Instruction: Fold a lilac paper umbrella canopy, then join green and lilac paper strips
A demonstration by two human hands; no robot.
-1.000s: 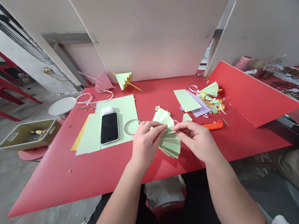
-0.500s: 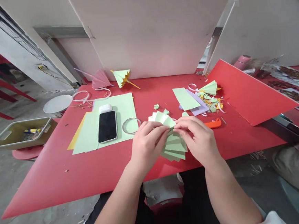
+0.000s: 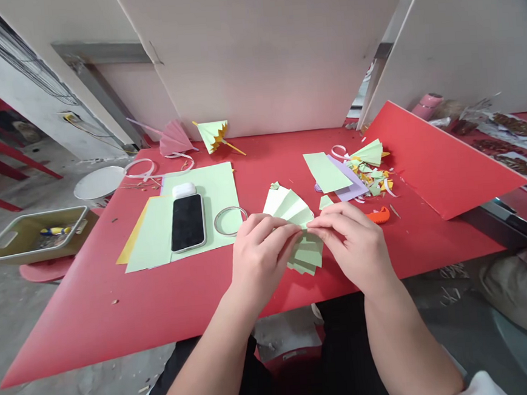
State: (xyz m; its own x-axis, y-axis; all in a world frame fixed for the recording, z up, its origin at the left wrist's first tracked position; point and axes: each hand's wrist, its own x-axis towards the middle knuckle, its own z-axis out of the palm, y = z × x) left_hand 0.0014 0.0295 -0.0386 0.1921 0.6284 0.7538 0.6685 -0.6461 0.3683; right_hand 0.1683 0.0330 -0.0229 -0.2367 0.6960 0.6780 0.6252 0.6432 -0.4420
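Observation:
Between my hands is a pale green pleated paper (image 3: 308, 253), its folds fanning out above and below the pinched middle. My left hand (image 3: 261, 249) closes on it from the left, thumb and fingers pressed together near the centre. From the other side my right hand (image 3: 351, 239) pinches the same centre with its fingertips. What lies right under the fingertips is hidden. An orange utility knife (image 3: 378, 215) rests just beyond my right hand. Left of my left hand, a roll of clear tape (image 3: 229, 221) lies on green paper sheets (image 3: 217, 189).
A phone (image 3: 187, 223) and a white earbud case (image 3: 184, 190) lie on the sheets. Small paper umbrellas, one pink (image 3: 174, 137) and one green and yellow (image 3: 213, 137), stand at the back. Paper scraps (image 3: 374, 179) are heaped right. A red board (image 3: 443, 159) leans there.
The pleated paper has turned slightly between my fingers, with its upper folds spread wider and its lower folds narrower. Both hands keep pinching its middle.

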